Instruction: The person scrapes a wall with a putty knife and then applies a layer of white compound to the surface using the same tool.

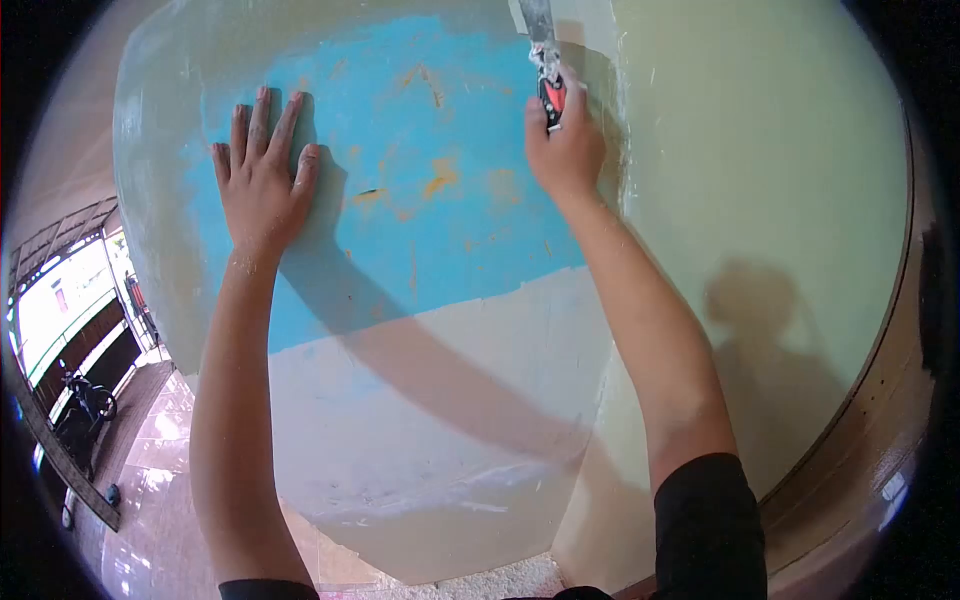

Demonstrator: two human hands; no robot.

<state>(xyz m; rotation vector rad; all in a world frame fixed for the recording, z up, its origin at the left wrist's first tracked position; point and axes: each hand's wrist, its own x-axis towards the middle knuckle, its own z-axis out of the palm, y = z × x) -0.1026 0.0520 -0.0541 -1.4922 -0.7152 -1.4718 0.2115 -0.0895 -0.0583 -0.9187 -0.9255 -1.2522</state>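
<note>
Fingers spread, my left hand [265,185] lies flat against the wall at the left part of a blue painted patch [400,240] with orange marks and scratches. My right hand [570,140] is wrapped round the black and red handle of a scraper [541,45], near the upper right edge of the patch. The scraper's metal blade points up, and its top end reaches the frame's upper edge. Pale bare wall [450,420] shows below the blue area. Whether the blade touches the wall cannot be made out.
A pale green wall [770,160] extends to the right of a vertical corner line. At the far left are an opening with railings, a parked motorcycle [90,395] and a shiny tiled floor [150,490]. White debris [500,578] lies at the wall's foot.
</note>
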